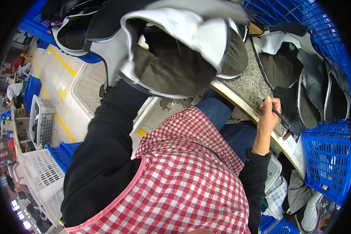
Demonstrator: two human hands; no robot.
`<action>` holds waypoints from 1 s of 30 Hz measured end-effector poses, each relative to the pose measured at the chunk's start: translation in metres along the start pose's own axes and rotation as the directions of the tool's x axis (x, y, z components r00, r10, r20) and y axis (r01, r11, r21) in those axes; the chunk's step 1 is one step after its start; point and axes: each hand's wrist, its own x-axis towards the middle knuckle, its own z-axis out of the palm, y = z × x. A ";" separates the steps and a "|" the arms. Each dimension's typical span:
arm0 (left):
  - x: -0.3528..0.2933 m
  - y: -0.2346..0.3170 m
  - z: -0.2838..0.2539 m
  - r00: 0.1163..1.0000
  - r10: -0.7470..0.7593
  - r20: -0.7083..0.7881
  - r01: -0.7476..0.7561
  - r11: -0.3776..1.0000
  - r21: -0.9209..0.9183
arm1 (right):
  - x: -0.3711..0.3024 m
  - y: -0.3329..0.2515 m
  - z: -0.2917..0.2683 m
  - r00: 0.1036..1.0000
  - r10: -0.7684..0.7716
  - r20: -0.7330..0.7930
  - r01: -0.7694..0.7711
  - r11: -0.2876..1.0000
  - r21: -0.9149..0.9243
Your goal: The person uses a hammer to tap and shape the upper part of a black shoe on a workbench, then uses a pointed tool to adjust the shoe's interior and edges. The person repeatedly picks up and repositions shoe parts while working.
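Observation:
A large grey, black and white shoe upper [171,66], dark brown inside its opening, fills the top middle, blurred along its upper edge. My left forearm reaches up behind it, so the left hand and its fingers are hidden. On the right, my right hand [267,121] is closed around a slim dark pen-like tool [281,117] with a thin, pale tip. This hand is over the bench edge, near the worn, speckled bench top [243,84]. Beyond it, several similar uppers [282,66] stand side by side on the bench.
A blue basket [327,156] stands at the right, below the bench edge, and another blue crate [288,11] rises behind the uppers. White crates [87,85] sit on the floor at the left, which has yellow lines. Cloths [277,199] hang low at the right.

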 end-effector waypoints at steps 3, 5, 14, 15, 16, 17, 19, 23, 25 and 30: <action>-0.003 -0.014 -0.026 0.963 -0.020 0.269 0.065 0.985 -0.159 | 0.005 -0.003 0.008 0.996 -0.027 0.091 0.026 1.000 0.015; 0.007 -0.022 -0.036 0.921 -0.007 0.389 0.129 0.949 -0.289 | 0.009 -0.002 0.019 0.992 -0.064 0.113 0.066 0.998 -0.016; 0.053 -0.021 0.002 0.844 -0.432 0.317 0.536 0.698 -0.476 | 0.001 -0.010 0.083 0.947 -0.098 0.306 0.053 0.987 0.150; 0.052 -0.016 0.004 0.856 -0.409 0.316 0.517 0.663 -0.541 | -0.002 -0.010 0.085 0.922 -0.149 0.358 0.114 0.987 0.116; 0.048 -0.013 0.003 0.869 -0.412 0.274 0.488 0.624 -0.610 | -0.004 -0.011 0.086 0.933 -0.151 0.328 0.113 0.985 0.132; 0.048 -0.008 0.003 0.846 -0.449 0.287 0.518 0.570 -0.637 | -0.008 -0.011 0.086 0.936 -0.143 0.322 0.110 0.987 0.119; 0.048 -0.003 -0.002 0.822 -0.484 0.299 0.547 0.529 -0.649 | -0.015 -0.012 0.084 0.978 -0.075 0.192 0.052 0.991 0.121; 0.058 0.001 -0.005 0.789 -0.505 0.350 0.595 0.488 -0.638 | -0.035 -0.031 0.081 0.994 -0.076 0.079 0.065 0.988 0.138; 0.063 0.003 -0.002 0.788 -0.513 0.341 0.587 0.456 -0.669 | -0.042 -0.052 0.081 0.890 -0.427 0.159 0.439 0.897 -0.049; 0.059 0.004 0.006 0.783 -0.534 0.319 0.530 0.304 -0.792 | -0.045 -0.112 0.093 0.594 -0.499 0.631 0.773 0.572 -0.275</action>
